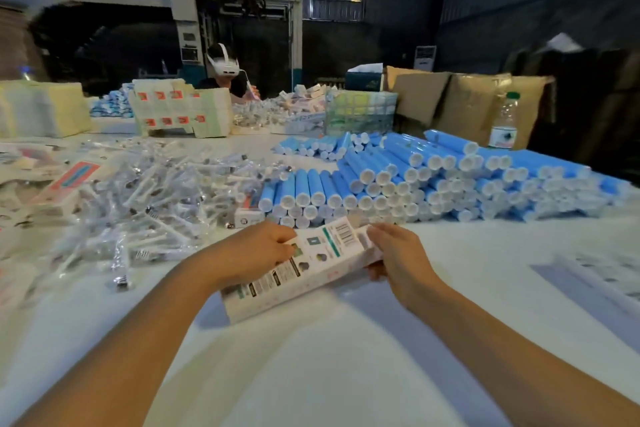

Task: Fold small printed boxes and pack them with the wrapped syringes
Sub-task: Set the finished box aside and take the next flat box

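A long white printed box [304, 270] with a barcode and small pictures hangs slanted just above the white table [346, 374]. My left hand [252, 253] grips its upper long edge, fingers curled over the printed face. My right hand [398, 256] holds the far right end, thumb on top and fingers underneath. A wide heap of clear-wrapped syringes [156, 198] lies to the left, beyond my left hand. Whether the box holds anything is hidden.
Blue tubes with white caps [415, 180] are stacked in a big pile behind the box and to the right. Flat printed box blanks [180, 111] stand at the back. A water bottle [504, 121] and cardboard cartons [460, 104] sit far right. Another person [225, 69] works opposite.
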The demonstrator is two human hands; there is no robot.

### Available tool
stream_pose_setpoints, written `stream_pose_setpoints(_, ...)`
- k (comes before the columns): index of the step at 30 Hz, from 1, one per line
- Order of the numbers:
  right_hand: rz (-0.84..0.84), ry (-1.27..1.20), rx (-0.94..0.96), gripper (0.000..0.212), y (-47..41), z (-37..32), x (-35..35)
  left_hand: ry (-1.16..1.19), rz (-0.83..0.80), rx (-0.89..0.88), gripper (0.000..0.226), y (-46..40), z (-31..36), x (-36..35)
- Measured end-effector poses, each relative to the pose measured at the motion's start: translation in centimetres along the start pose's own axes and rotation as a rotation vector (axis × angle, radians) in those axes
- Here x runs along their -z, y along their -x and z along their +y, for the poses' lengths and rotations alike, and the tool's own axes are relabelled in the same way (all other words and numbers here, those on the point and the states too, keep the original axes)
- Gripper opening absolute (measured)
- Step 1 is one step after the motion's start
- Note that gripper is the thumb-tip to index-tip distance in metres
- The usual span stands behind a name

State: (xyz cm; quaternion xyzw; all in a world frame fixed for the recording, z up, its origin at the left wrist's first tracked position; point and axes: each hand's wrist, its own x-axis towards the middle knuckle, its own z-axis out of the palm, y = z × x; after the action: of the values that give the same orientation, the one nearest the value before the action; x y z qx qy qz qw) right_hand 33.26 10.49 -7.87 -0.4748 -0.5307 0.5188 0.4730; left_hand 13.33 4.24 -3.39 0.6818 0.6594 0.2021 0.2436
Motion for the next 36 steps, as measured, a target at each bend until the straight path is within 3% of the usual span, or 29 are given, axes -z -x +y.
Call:
stream_pose_setpoints(4,0.010,0.076,0.023,0.016,-0.2,0.3,-0.3,-0.024,0.021,-0.002,0.023,0.0,-1.2,-0.6)
stream_pose_setpoints(7,0.019,0.068,0.012,0.016,-0.3,0.5,-0.3,-0.314,0.117,0.003,0.035,0.8,-0.6,-1.4)
stream_pose_setpoints(9,0.024,0.075,0.015,0.012,-0.3,0.6,-0.3,-0.498,0.170,-0.015,0.062,1.1,-0.1,-2.2)
stream_pose_setpoints(11,0.030,0.075,0.020,0.011,-0.3,0.6,-0.2,-0.539,0.177,-0.040,0.088,1.2,0.2,-2.8)
stream_pose_setpoints(14,0.034,0.076,0.032,0.012,-0.3,0.5,-0.2,-0.590,0.218,-0.088,0.104,1.2,0.8,-3.5)
stream_pose_setpoints(18,0.034,0.115,0.037,0.017,0.0,0.4,-0.1,-0.623,0.307,-0.119,0.090,0.8,0.8,-4.5)
stream_pose_setpoints(20,0.052,0.267,0.076,0.019,0.0,-0.4,0.0,-0.612,0.305,-0.120,0.083,0.8,0.7,-4.7)
stream_pose_setpoints(26,0.221,0.738,0.521,0.019,-4.0,-7.6,-0.3,-0.611,0.278,-0.158,0.066,0.9,0.5,-5.0)
stream_pose_setpoints(28,0.222,0.893,0.579,0.013,-6.7,-9.9,-1.1,-0.607,0.282,-0.178,0.060,0.8,0.5,-5.1)
stream_pose_setpoints(31,0.161,1.226,0.519,0.004,-10.8,-11.7,-2.6,-0.609,0.299,-0.198,0.060,0.9,0.7,-5.2)
stream_pose_setpoints(34,0.043,1.461,0.386,0.025,-13.3,-12.0,-4.1,-0.606,0.342,-0.225,0.063,0.9,0.7,-5.3)
stream_pose_setpoints(36,-0.031,1.622,0.325,0.026,-14.3,-11.9,-4.6,-0.602,0.356,-0.238,0.061,0.9,0.7,-5.4)
